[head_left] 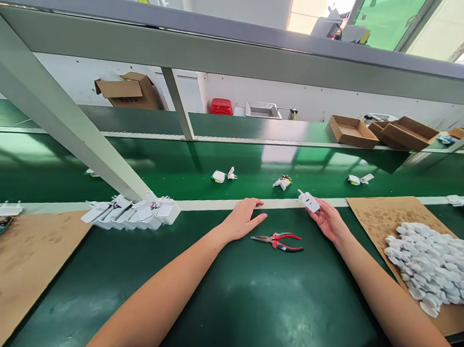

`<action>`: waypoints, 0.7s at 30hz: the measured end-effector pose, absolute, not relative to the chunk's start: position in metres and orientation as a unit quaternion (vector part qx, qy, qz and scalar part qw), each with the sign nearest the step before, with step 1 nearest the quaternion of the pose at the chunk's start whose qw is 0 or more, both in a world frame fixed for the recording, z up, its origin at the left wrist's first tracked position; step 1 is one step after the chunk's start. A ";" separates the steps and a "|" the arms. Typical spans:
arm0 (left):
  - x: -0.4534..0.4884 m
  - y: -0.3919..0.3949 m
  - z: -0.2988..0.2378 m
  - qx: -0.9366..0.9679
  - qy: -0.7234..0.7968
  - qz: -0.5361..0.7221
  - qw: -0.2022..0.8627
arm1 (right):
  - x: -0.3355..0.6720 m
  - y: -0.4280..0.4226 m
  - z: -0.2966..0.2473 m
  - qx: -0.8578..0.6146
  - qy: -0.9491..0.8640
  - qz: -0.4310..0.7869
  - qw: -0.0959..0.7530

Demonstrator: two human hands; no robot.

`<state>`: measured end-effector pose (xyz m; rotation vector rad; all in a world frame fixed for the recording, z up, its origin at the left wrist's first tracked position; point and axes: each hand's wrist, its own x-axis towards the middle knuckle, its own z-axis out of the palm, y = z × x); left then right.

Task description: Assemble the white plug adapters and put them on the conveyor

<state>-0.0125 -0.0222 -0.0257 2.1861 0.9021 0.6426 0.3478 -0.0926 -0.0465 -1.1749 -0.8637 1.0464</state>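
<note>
Pinched in the fingers of my right hand (328, 221) is a white charger plug (309, 201), its face with two small ports turned up and its prongs pointing away. My left hand (243, 219) rests at the far edge of the green bench with thumb and fingers apart, holding nothing. Between the two hands lie red-handled long-nose pliers (279, 241), their jaws pointing left. Beyond my hands, small circuit assemblies with white parts (283, 182) sit on the green belt (251, 164).
A row of white charger housings (134, 213) stands left beside a slanted post (66, 110). A heap of white plastic pieces (438, 265) covers cardboard (399, 210) on the right. Another cardboard sheet (33, 269) lies left. Open boxes (353, 131) stand on the shelf behind the belt.
</note>
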 end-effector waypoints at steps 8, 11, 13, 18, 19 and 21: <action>-0.011 -0.027 -0.022 0.835 0.319 0.275 0.355 | 0.302 -0.113 -0.033 -0.533 -0.488 0.339 0.603; -0.010 -0.030 -0.021 0.833 0.285 0.304 0.363 | 0.276 -0.122 -0.022 -0.532 -0.553 0.267 0.584; -0.009 -0.031 -0.022 0.832 0.261 0.324 0.366 | 0.259 -0.126 -0.017 -0.526 -0.597 0.223 0.563; -0.007 -0.036 -0.023 0.846 0.220 0.315 0.370 | 0.223 -0.129 -0.021 -0.488 -0.698 0.169 0.496; -0.007 -0.037 -0.023 0.847 0.220 0.308 0.374 | 0.218 -0.130 -0.023 -0.479 -0.715 0.167 0.480; -0.007 -0.038 -0.025 0.845 0.229 0.295 0.384 | 0.213 -0.132 -0.022 -0.459 -0.748 0.173 0.448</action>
